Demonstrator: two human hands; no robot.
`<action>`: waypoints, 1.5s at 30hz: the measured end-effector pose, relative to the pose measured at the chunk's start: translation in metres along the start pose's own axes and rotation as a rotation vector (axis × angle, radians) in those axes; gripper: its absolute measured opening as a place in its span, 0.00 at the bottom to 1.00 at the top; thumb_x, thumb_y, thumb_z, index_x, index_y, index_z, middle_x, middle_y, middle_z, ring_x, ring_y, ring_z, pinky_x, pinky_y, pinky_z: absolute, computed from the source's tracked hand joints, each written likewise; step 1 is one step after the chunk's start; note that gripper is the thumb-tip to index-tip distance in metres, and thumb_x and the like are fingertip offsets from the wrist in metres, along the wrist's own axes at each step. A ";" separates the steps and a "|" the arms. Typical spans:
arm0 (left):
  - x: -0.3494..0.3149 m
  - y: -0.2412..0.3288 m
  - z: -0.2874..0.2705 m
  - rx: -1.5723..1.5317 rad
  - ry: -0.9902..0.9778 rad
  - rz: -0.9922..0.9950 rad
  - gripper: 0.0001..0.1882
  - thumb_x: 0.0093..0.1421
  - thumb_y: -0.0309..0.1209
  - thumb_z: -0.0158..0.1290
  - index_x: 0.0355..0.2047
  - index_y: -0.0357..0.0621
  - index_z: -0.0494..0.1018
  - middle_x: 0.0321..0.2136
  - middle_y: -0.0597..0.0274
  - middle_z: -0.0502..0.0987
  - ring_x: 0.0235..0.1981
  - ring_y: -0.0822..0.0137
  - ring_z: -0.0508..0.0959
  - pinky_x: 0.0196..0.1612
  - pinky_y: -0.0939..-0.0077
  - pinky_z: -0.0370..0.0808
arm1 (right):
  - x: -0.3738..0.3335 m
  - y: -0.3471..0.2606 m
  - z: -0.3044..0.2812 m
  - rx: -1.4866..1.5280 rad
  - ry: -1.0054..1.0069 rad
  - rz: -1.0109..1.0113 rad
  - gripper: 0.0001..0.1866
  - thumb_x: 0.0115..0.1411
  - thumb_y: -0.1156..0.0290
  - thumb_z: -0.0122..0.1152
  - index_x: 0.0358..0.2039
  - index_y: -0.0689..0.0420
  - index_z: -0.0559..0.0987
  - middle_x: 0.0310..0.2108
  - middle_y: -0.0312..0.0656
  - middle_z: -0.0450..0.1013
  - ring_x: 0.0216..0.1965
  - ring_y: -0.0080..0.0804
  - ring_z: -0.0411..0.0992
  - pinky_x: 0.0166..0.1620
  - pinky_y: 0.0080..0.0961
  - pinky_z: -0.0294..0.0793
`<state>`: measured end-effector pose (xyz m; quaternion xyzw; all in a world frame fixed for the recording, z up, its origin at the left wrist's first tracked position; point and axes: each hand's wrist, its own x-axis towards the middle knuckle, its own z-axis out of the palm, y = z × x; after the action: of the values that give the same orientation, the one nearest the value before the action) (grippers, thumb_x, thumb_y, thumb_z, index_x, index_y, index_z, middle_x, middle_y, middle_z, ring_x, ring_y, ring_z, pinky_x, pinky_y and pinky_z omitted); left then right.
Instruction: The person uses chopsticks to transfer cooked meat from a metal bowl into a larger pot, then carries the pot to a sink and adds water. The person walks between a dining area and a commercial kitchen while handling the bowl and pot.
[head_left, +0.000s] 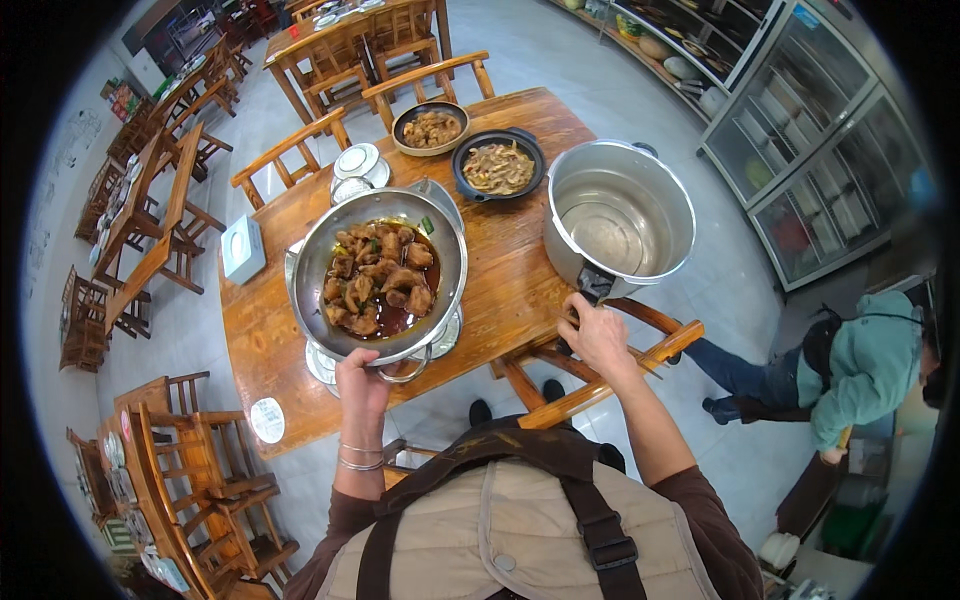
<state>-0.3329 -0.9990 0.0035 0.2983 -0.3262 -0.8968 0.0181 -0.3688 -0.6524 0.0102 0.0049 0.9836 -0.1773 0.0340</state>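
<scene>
A wide steel pan (309,268) holds browned chunks of meat (377,272) in dark, oily sauce with bits of green. My left hand (362,385) grips its near edge beside a looped metal handle (408,372), thumb over the rim. Stacked plates show partly beneath the pan; whether it rests on them I cannot tell. To the right, a deep aluminium pot (655,215) has nothing in it but perhaps a little liquid. It sits at the table's right edge, tilted toward me. My right hand (597,335) is closed around its black handle (596,283).
Behind the pan on the wooden table (520,255) stand a brown dish of food (430,152) and a black clay pot (468,188). A tissue box (243,249) lies left. One chair (620,375) is close to my right arm. A person in teal (875,345) bends at the far right.
</scene>
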 end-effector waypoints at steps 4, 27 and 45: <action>0.000 0.000 0.004 0.055 -0.023 -0.015 0.15 0.45 0.18 0.44 0.37 0.30 0.67 0.37 0.51 0.73 0.37 0.54 0.76 0.37 0.61 0.79 | 0.002 -0.006 -0.003 0.016 0.089 -0.005 0.15 0.52 0.57 0.58 0.36 0.52 0.74 0.22 0.49 0.76 0.28 0.49 0.76 0.32 0.43 0.74; 0.016 0.000 0.091 0.278 -0.251 -0.018 0.19 0.45 0.17 0.46 0.41 0.31 0.67 0.35 0.53 0.75 0.33 0.57 0.78 0.34 0.62 0.80 | -0.035 0.005 -0.149 1.490 0.625 0.035 0.20 0.65 0.56 0.45 0.37 0.61 0.75 0.28 0.42 0.72 0.24 0.26 0.73 0.25 0.19 0.73; 0.020 -0.022 0.118 0.320 -0.392 -0.080 0.21 0.45 0.16 0.43 0.43 0.34 0.62 0.30 0.54 0.73 0.26 0.59 0.76 0.22 0.67 0.73 | 0.011 -0.060 -0.079 1.396 0.529 0.179 0.17 0.64 0.62 0.52 0.36 0.65 0.77 0.30 0.47 0.75 0.29 0.32 0.77 0.29 0.18 0.77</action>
<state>-0.4106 -0.9187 0.0519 0.1306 -0.4492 -0.8744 -0.1285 -0.3860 -0.6806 0.1044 0.1477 0.6136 -0.7493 -0.2004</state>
